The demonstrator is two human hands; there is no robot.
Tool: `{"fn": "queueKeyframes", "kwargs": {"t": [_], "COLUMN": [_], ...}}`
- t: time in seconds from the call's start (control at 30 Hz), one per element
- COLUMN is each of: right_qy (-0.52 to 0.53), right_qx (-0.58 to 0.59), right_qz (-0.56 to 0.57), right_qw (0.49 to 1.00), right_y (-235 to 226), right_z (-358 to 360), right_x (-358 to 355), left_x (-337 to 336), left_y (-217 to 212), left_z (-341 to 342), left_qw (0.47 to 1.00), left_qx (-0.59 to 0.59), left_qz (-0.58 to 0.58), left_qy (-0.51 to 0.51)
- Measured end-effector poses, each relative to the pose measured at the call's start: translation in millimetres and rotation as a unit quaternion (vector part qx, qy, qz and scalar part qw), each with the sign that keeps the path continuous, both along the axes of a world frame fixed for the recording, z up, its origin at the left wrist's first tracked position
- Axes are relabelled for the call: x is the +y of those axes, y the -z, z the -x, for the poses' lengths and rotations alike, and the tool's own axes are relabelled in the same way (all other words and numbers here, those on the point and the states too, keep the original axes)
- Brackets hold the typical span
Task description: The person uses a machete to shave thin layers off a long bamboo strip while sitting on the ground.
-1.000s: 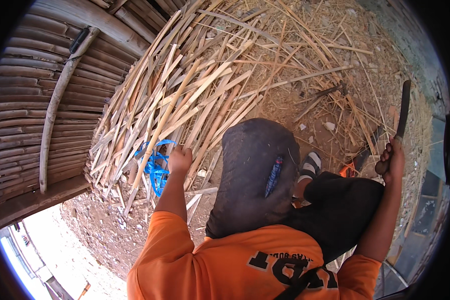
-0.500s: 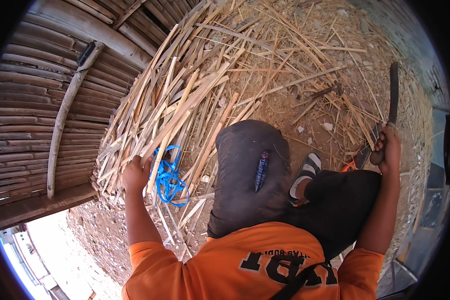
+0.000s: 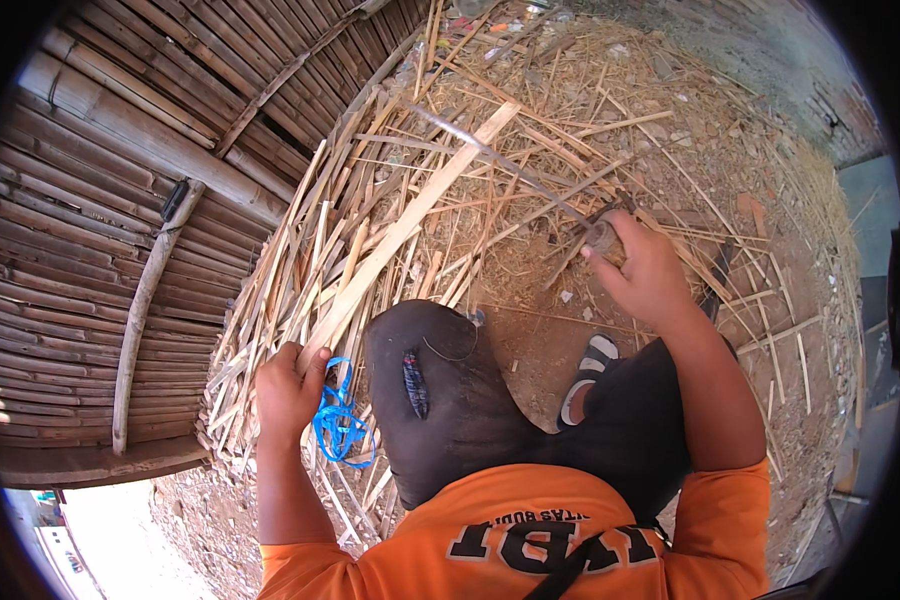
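My left hand is closed on the lower end of a long, pale bamboo slat, which slants up and away to the right over the pile. In my right hand is the handle of a long knife, my fingers wrapped round it. Its blade points to the far left and crosses the slat near its far end; I cannot tell whether they touch. Beside my left hand lies a tangled blue strap. A small dark patterned strip rests on my dark-trousered left leg.
Many split bamboo strips are heaped on the left, against a bamboo slat wall. Shavings and loose strips litter the earth floor ahead. My sandalled foot is between the leg and the right arm. A grey wall stands at far right.
My right hand has swung the knife from the far right in to the middle, blade now pointing left. The slat in my left hand now stands out above the pile. The view has shifted slightly.
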State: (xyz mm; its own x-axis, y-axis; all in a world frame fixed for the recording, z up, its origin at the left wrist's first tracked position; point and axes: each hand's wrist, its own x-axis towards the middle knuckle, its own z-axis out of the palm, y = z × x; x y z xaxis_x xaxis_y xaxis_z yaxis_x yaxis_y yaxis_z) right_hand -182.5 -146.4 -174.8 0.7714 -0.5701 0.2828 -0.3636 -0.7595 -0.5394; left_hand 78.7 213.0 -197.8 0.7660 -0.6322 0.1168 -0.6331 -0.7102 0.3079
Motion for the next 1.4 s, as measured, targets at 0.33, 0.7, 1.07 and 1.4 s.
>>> {"fn": "queueKeyframes", "kwargs": {"t": [0.33,0.7,1.07,1.4], "right_qy": [-0.020,-0.093,-0.069,0.094], "right_qx": [0.015,0.066,0.027,-0.041], "right_qz": [0.131,0.086,0.055,-0.029], "right_qw": [0.991,0.990,0.996,0.994], "right_y": [44,38,35,27], "right_z": [25,54,68,95], "right_x": [-26,0,-7,-60], "left_x": [-19,-75,-88,-64], "left_y": [-7,-11,-16,-26], "left_z": [84,130,150,133], "left_qw": [0.998,0.996,0.996,0.995], "left_qx": [0.058,0.024,0.029,0.014], "left_qz": [-0.005,0.016,0.036,0.064], "left_qy": [0.036,0.090,0.074,0.077]}}
